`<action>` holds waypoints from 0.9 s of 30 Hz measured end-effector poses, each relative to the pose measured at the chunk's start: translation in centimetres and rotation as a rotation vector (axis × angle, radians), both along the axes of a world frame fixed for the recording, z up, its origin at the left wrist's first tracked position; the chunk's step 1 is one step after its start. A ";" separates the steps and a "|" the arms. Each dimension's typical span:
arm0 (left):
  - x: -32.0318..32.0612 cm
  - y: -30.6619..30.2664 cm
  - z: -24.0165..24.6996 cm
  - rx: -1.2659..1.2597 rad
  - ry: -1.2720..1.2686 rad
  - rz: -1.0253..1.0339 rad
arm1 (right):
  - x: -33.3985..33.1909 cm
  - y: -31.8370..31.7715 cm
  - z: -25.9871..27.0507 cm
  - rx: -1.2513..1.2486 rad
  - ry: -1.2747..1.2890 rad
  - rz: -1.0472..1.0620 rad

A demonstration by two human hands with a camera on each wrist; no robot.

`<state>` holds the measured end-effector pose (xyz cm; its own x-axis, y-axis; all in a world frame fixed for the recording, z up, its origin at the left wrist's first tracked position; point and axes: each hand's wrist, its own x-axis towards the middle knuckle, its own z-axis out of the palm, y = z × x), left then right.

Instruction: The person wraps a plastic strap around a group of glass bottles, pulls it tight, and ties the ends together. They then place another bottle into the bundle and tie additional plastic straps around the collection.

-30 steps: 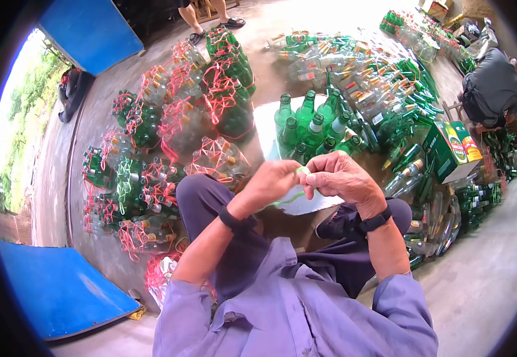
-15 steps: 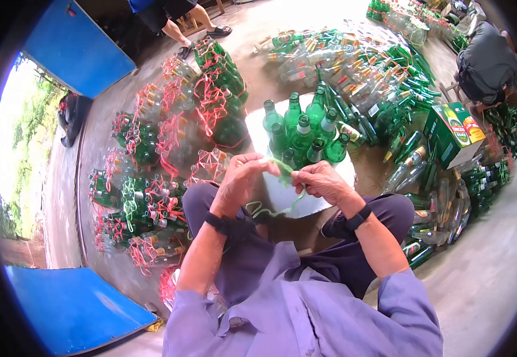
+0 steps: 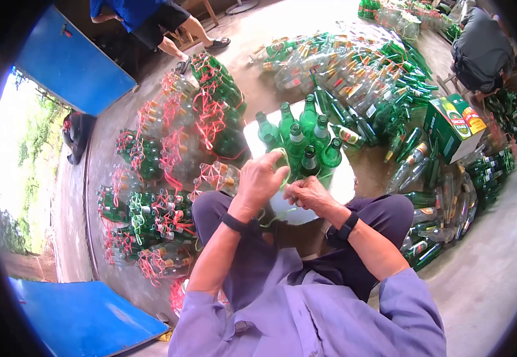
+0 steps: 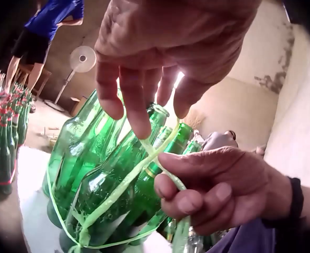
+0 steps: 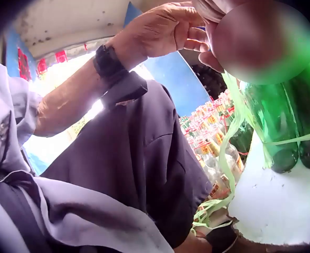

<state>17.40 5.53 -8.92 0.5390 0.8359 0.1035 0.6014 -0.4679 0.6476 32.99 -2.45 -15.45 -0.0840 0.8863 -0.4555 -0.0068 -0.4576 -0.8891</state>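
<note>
Head: left hand (image 3: 259, 183) and right hand (image 3: 316, 197) work close together, green bottles (image 3: 297, 144) upright just beyond on board (image 3: 343, 179). Left wrist: left pinches twine (image 4: 118, 191), right grips it in curled fingers, loop round bottles; looks like knotting, next move needs even tension. Right wrist: slack twine hangs below hands.

Green printed carton (image 3: 447, 132), dark bundle (image 3: 80, 137) on pale floor (image 3: 496, 238)

The person wears a loose, creased lavender shirt (image 3: 330, 309) whose sleeves (image 3: 410, 297) end near the elbows, and dark purple trousers (image 5: 139, 158). A black left wristband (image 5: 106, 62) and a black right wristband (image 3: 348, 225) circle the wrists. The footwear (image 5: 223, 236) is dark.
</note>
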 end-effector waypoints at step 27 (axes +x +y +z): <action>1.6 -0.1 -2.4 0.077 -0.020 0.051 | 0.1 -5.7 -0.1 0.639 -0.618 0.559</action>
<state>19.02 5.44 -11.34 0.4932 0.8513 0.1788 0.6133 -0.4861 0.6226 33.14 -8.16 -15.59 -0.4676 0.8837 -0.0194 0.5980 0.3001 -0.7432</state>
